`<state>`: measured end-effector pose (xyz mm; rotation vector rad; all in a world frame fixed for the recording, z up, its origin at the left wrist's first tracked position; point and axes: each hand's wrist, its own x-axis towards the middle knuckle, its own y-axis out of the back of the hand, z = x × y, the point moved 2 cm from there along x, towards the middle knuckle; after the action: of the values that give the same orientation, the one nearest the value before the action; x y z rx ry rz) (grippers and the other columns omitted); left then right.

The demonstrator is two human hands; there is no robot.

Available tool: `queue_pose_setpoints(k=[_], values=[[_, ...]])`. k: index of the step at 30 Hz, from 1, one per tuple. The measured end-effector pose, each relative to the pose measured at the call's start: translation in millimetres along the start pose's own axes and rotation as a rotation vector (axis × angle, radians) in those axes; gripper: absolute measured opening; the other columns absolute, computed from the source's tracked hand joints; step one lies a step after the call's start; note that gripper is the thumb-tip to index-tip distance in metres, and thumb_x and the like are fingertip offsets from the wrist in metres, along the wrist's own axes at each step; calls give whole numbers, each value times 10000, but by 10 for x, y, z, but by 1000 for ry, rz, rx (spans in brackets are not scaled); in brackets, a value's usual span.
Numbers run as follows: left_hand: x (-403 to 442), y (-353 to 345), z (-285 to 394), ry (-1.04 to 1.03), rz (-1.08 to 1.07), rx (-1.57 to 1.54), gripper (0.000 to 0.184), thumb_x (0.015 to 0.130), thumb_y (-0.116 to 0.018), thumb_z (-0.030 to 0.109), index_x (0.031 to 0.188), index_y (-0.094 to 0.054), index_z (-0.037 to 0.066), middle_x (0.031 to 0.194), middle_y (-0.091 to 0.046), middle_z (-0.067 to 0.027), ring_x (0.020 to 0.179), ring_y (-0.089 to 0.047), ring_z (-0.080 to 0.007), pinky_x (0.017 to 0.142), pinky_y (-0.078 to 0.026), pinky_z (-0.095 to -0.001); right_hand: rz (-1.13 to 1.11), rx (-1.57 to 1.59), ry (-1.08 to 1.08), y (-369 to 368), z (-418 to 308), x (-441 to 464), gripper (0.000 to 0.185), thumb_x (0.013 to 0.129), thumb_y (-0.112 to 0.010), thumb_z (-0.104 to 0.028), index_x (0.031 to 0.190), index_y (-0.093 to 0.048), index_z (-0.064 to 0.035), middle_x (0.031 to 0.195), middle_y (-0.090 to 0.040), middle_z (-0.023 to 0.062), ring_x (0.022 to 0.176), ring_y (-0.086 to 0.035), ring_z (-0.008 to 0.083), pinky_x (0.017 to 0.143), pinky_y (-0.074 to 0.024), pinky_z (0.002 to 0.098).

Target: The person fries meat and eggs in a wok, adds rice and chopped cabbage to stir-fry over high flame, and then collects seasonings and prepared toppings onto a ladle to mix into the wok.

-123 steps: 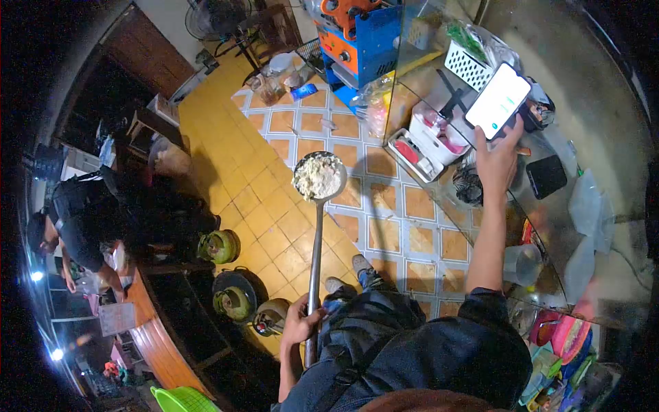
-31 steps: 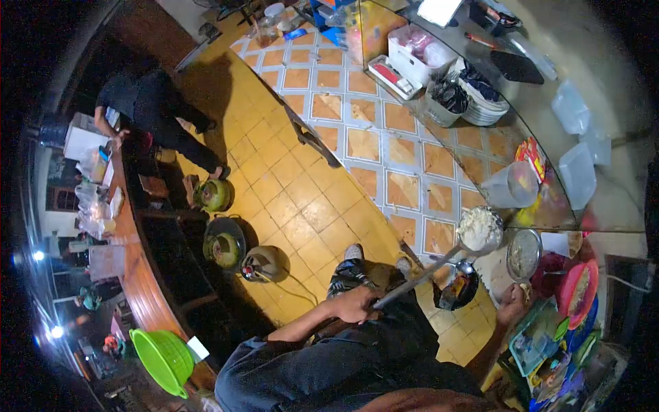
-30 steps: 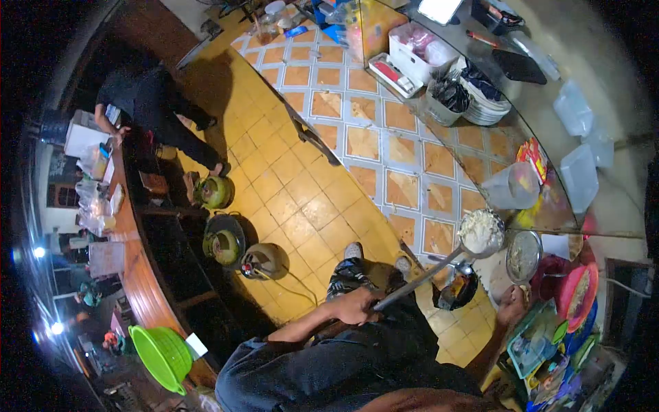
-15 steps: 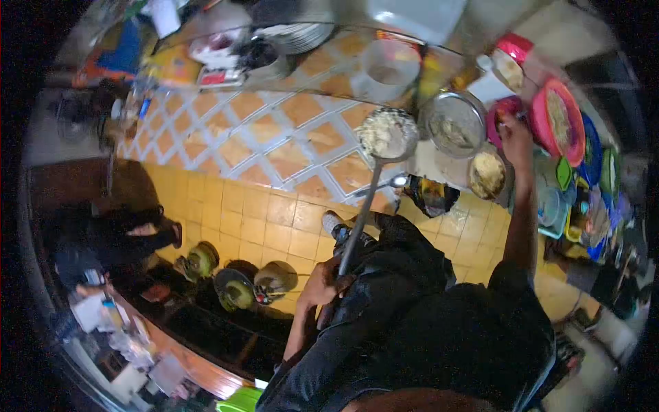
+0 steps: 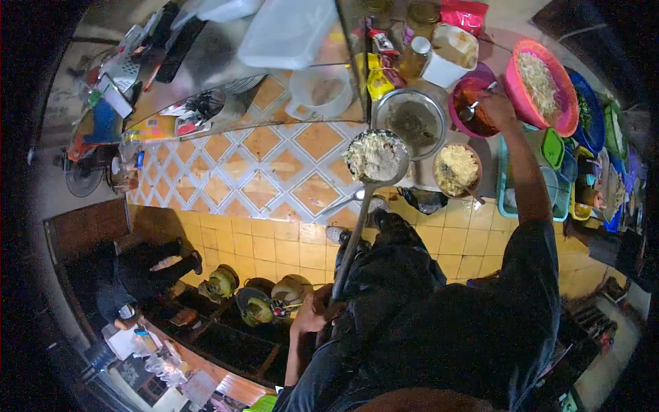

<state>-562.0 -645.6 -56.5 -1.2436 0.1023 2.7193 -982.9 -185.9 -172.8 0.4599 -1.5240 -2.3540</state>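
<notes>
My left hand (image 5: 315, 310) is wrapped round the long handle of a big ladle (image 5: 358, 230). Its round bowl, at the counter's edge, is filled with pale shredded food (image 5: 374, 156) and a whitish powder or paste. Over a pink-purple bowl (image 5: 454, 103) of red sauce (image 5: 484, 123), my right hand (image 5: 495, 110) has its fingers closed on a metal spoon (image 5: 469, 111) that dips into the sauce. Close by are a steel pan (image 5: 440, 127) with greyish contents and a bowl of yellow crumbly food (image 5: 457, 168), a handle sticking out of it.
A pink basin (image 5: 572, 103) of shredded vegetable stands right of the sauce. A white tub (image 5: 449, 55), jar (image 5: 416, 56) and yellow packet (image 5: 379, 77) sit behind. A spoon (image 5: 343, 200) lies on the tiled counter (image 5: 240, 161). Another person (image 5: 134, 275) is at the left.
The whole view has shifted, bringing the counter things leftward and the sauce bowl into clearer sight. My right hand stays at that bowl, the spoon now visible; my left hand keeps the ladle.
</notes>
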Motion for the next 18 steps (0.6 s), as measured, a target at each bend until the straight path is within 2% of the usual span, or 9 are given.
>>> queue_pose_setpoints(k=[1,2,5,7,8,10,13,16,18], values=[[79,-32,-169,115,-18,-223,325,732,-615,112,1022,-554,-21,698,-595,-75,581,-523,-141,541,-417,-294,-2,0,-7,-56,33,-13,171,805,-493,-205,882,-638,-157,860,-623,87,923,-561,257,867,-415,398],[122,-89,-92,114,-22,-216,325,732,-615,112,1022,-554,-21,698,-595,-75,581,-523,-141,541,-417,-294,35,-105,-7,-93,57,-25,178,789,-498,-208,880,-640,-152,876,-623,63,912,-565,229,859,-416,369],[225,-225,340,-132,-97,221,358,749,-621,136,1060,-535,-20,710,-601,-85,577,-535,-136,534,-421,-295,99,-297,-27,-174,97,-52,195,757,-508,-216,878,-643,-142,907,-623,16,891,-571,173,843,-419,311],[263,-296,658,-296,-153,515,381,761,-625,153,1085,-522,-18,717,-604,-92,574,-542,-134,529,-423,-296,-84,-164,-22,-128,198,-25,184,725,-520,-188,837,-654,-131,878,-624,19,866,-572,178,823,-424,325],[284,-325,803,-297,-157,525,381,761,-625,153,1085,-522,-18,717,-604,-92,574,-542,-134,529,-423,-296,-86,-160,-32,-113,195,-45,184,725,-520,-188,837,-654,-131,878,-624,19,866,-572,178,823,-424,325],[316,-395,953,-32,-169,553,355,768,-625,163,1052,-525,-26,694,-598,-100,578,-552,-159,539,-428,-317,85,154,-140,-52,175,-138,174,716,-533,-227,747,-665,-120,913,-625,73,924,-582,206,982,-308,423],[459,-397,864,45,-264,314,337,767,-633,202,1006,-535,-15,652,-577,-99,586,-555,-168,546,-425,-321,163,-16,-53,47,148,-168,167,713,-537,-222,745,-665,-120,833,-638,77,801,-617,207,936,-348,417],[589,-429,913,-136,-184,512,331,765,-635,240,972,-542,-2,625,-555,-97,567,-538,-161,541,-417,-324,57,-56,0,83,117,-215,153,705,-539,-203,739,-664,-121,738,-640,76,734,-629,217,929,-357,419],[641,-472,1005,-104,-197,536,341,762,-637,254,973,-544,3,633,-554,-99,568,-527,-162,547,-414,-323,-42,-12,17,167,91,-314,149,685,-550,-169,775,-669,-158,755,-631,47,770,-613,207,859,-393,393]])
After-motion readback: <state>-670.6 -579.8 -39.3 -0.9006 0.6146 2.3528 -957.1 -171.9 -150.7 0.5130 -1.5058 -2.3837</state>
